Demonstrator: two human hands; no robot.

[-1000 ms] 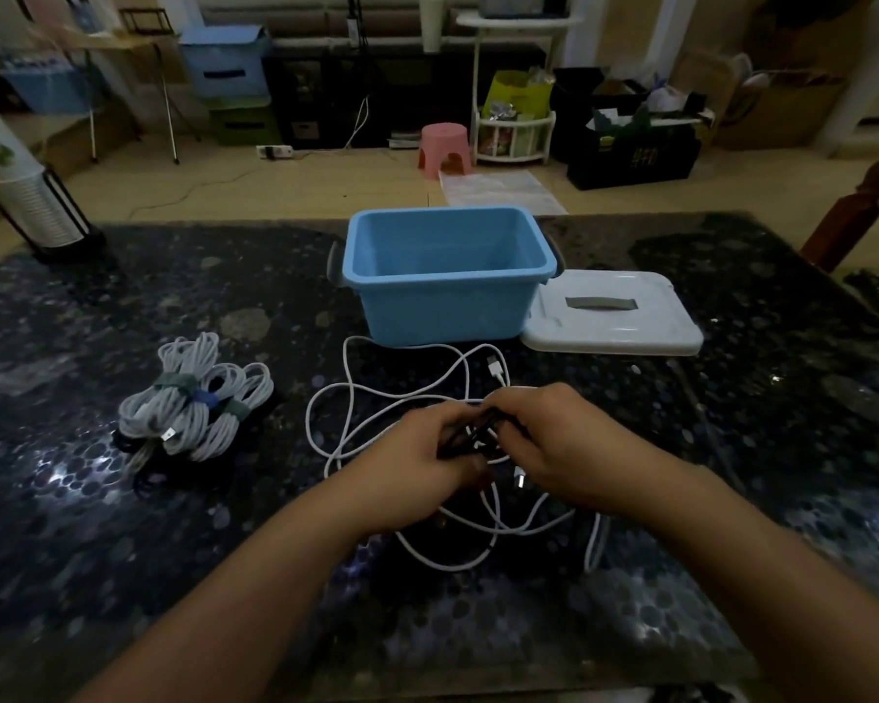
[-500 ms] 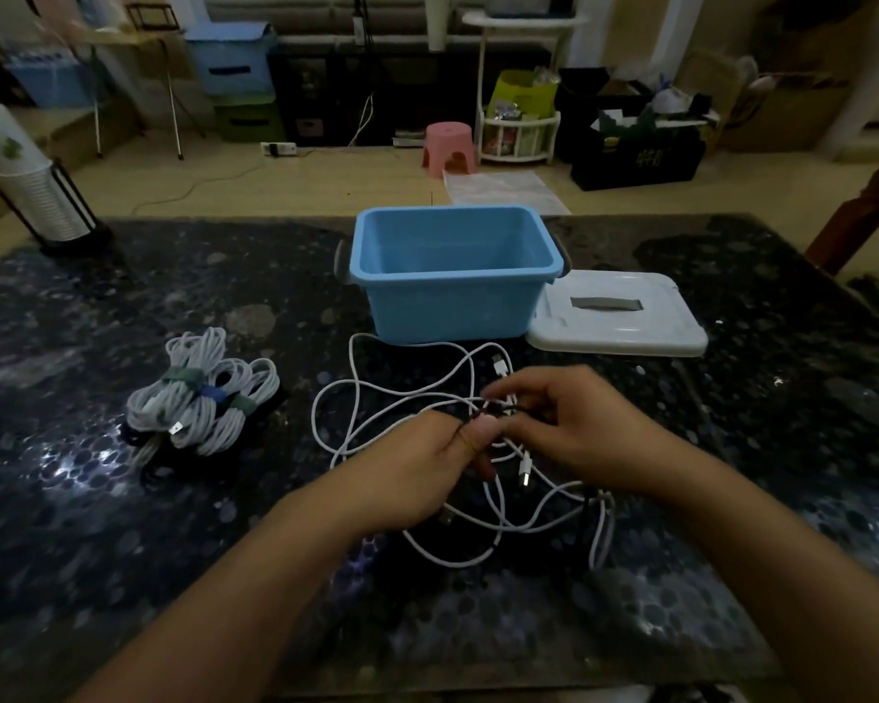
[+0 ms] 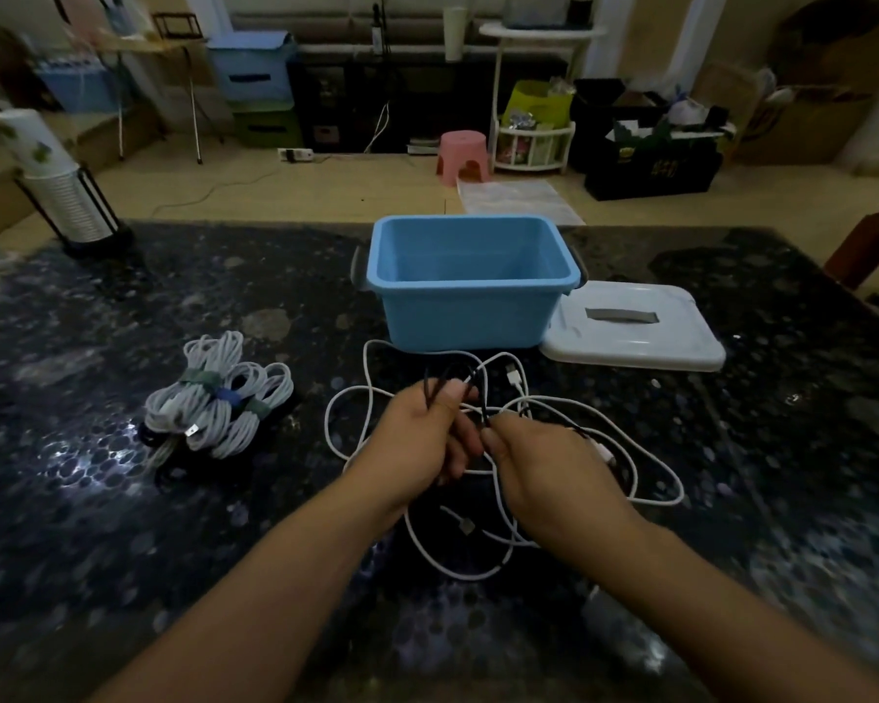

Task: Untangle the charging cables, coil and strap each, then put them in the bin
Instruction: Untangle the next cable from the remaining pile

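Part-way thru, by the look of it. Three white coils [image 3: 219, 398] w/ straps lie bundled on the surface [image 3: 123, 499], left of the bin [image 3: 470, 317], not yet in it. What shows of the bin's inside holds nothing; lid [image 3: 635, 332] lies just right of it.

Left to do: a loose tangle of white cable [image 3: 478, 565] w/ a thin black cable [image 3: 430, 393] running thru it sits on the surface in front of the bin, under both hands. L hand [image 3: 417, 443] is curled round the black cable, a loop poking up over the knuckles. R hand [image 3: 544, 474] pinches the black cable just beside it. So: untangling in hand; coil, strap, binning all to come for these.

Hard to tell: how many white cables are in the tangle; dark cable vs dark surface is nearly lost. Something dark lies under the coils, can't say what. Bin floor partly hidden by its near wall.
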